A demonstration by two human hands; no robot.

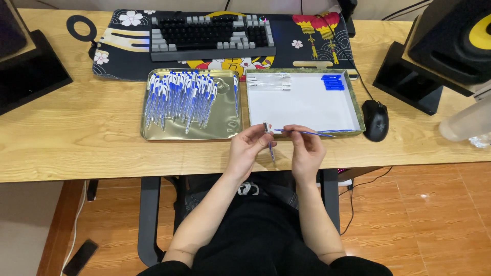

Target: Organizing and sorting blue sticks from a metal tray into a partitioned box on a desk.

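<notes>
My left hand (247, 148) pinches a small pen part, a clear barrel piece (267, 128), near the desk's front edge, with a thin blue piece (271, 151) hanging below it. My right hand (307, 149) holds a thin blue refill (302, 132) that runs from the barrel piece out to the right. Both hands hover just in front of two trays. The gold metal tray (225, 122) at left holds several blue and white pens (180, 97). The white-lined tray (307, 105) at right holds clear barrels (268, 82) at its back left and blue caps (333, 82) at its back right.
A dark keyboard (212, 37) lies on a patterned desk mat (117, 56) behind the trays. A black mouse (376, 120) sits right of the white tray. Black speakers (450, 36) on stands flank the wooden desk (76, 128), and a clear bottle (468, 122) stands at far right.
</notes>
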